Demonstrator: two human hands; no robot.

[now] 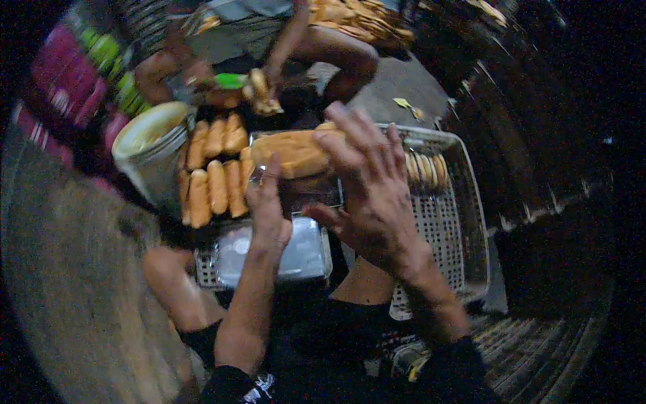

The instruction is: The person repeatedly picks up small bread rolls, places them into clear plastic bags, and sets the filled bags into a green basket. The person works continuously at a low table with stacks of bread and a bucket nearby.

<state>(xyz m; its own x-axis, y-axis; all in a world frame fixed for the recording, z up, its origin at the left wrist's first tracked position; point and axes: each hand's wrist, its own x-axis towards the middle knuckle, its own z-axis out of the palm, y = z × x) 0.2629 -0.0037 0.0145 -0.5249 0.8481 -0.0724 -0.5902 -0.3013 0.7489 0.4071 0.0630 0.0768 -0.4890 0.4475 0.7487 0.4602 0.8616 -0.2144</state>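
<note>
In front of me, bread rolls [292, 151] lie in a clear plastic container [315, 194]. My left hand [267, 212] grips the container's near left side, one finger up against the bread. Over its right end is my right hand [373, 197], blurred, with fingers spread; it hides that end, and I cannot tell whether it touches the bread. Closer to me, a clear plastic lid or box [298, 252] lies on a perforated crate, partly behind my left forearm. Two rows of long bread rolls [217, 187] stand just left of the container.
A white bucket [151, 136] with pale residue stands at the left. On the right, a perforated plastic basket [472, 202] holds a row of flat round items [426, 169]. Across from me, another person's hands [270, 83] hold bread and a green-handled tool [229, 81]. More bread [358, 20] is piled behind.
</note>
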